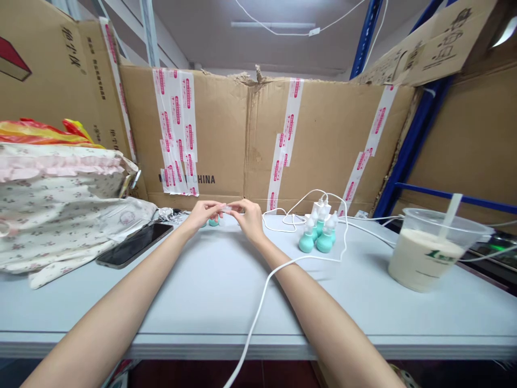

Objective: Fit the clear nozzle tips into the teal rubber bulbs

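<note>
Near the brown cardboard wall [226, 129], above the pale grey worktop [218, 307]: one small clear piece, apparently plastic [227, 208], held up between my two hands. Fingertip hold, presumably because so slight a part leaves little to grip.

Left hand [207, 214]: thumb and fingers nearly closed, pinching one end. Right hand [247, 216]: fingers arched, thumb-tip and fingertips together on the other end. Arms: both reaching forward, converging; right wrist bent inward.

Beside my left fingers: rounded teal bulbs [214, 222], partly hidden. Right: a cluster of round teal bulbs with clear pointed tips [324, 242], upright, grouped probably for easy reach, a white cable [264, 291] looping around them.
</note>
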`<move>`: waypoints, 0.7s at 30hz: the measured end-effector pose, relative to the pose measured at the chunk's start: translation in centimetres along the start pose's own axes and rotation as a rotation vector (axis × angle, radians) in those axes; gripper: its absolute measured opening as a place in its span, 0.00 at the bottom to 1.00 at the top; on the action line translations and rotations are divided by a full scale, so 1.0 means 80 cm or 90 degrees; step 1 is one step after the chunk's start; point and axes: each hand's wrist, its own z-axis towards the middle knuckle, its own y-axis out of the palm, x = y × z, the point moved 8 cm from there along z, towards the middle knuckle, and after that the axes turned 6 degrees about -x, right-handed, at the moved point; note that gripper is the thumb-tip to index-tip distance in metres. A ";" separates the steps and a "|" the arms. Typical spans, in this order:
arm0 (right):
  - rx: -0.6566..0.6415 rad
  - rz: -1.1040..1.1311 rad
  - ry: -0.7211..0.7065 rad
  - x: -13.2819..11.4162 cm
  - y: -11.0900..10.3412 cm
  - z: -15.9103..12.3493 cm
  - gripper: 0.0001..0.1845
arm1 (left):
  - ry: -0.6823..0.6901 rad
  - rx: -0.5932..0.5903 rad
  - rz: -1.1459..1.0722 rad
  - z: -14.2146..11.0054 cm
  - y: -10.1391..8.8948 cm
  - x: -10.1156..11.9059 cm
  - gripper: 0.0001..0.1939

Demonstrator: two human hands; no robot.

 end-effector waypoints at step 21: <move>-0.035 -0.078 -0.043 -0.010 -0.001 0.000 0.08 | -0.053 0.003 -0.185 0.001 0.008 -0.026 0.22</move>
